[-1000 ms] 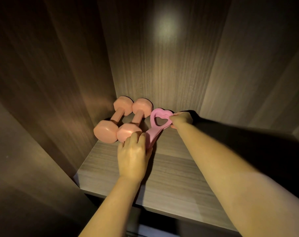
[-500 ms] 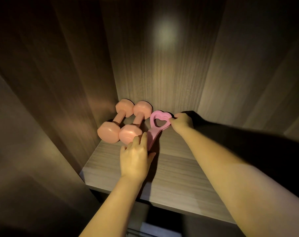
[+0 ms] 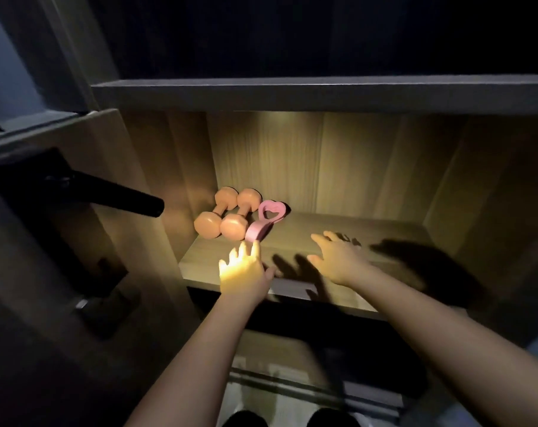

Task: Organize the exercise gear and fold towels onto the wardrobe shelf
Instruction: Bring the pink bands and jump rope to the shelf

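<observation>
Your left hand (image 3: 246, 269) and right hand (image 3: 335, 257) hung spread and empty over the shelf's (image 3: 307, 226) front edge. Close past the left fingertips lay the pink trainer (image 3: 263, 224), just beside the dumbbells (image 3: 227, 217) in the back-left corner. A careless brush there could have knocked it askew.

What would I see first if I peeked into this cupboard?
Two peach dumbbells lie side by side in the back left corner of the lit shelf, with a pink heart-shaped tool just to their right. The left hand, glowing in the light, and the right hand reach open-fingered over the shelf's front.
</observation>
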A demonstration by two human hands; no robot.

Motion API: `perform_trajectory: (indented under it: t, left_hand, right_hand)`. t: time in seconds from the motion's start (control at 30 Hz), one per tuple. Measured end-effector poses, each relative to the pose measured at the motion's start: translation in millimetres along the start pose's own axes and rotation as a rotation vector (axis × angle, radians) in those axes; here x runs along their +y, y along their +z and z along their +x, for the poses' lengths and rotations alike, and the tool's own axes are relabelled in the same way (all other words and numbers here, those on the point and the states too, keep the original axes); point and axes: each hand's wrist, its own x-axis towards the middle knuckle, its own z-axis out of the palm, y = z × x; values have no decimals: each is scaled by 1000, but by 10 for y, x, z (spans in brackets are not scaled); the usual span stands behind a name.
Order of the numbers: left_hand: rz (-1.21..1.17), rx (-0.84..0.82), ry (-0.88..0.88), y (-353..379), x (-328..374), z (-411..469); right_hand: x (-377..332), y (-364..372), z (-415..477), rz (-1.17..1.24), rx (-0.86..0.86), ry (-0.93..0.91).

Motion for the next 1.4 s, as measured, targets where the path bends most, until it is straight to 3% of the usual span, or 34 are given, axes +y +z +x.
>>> perform_trajectory:
  t: [0.17, 0.37, 0.5, 0.7, 0.87, 1.07, 1.23, 1.4]
  left_hand:
    - [-15, 84, 95, 0, 146, -627]
    - [-46, 124, 172, -77, 295, -459]
    - [-49, 2, 177, -283, 479, -205]
    - [-23, -254, 274, -1027, 784, -351]
    - [27, -437, 440, -1641, 986, -585]
    - [27, -531, 642, -1851, 1315, -643]
    - [34, -574, 782, -1743, 1916, -753]
    - [8, -595, 914, -1488, 2962, -1061]
  right_hand:
    - [89, 98, -810, -111, 87, -87]
    - [206, 55, -679, -136, 121, -144]
    - [260, -239, -522, -100, 72, -95]
    - [194, -946, -1123, -69, -99, -55]
    - [102, -1460, -1779, 10, -195, 47]
    - [315, -1550, -2153, 94, -144, 219]
    - [847, -1614, -2493, 151, -75, 402]
    - [1687, -1691, -3093, 168, -80, 575]
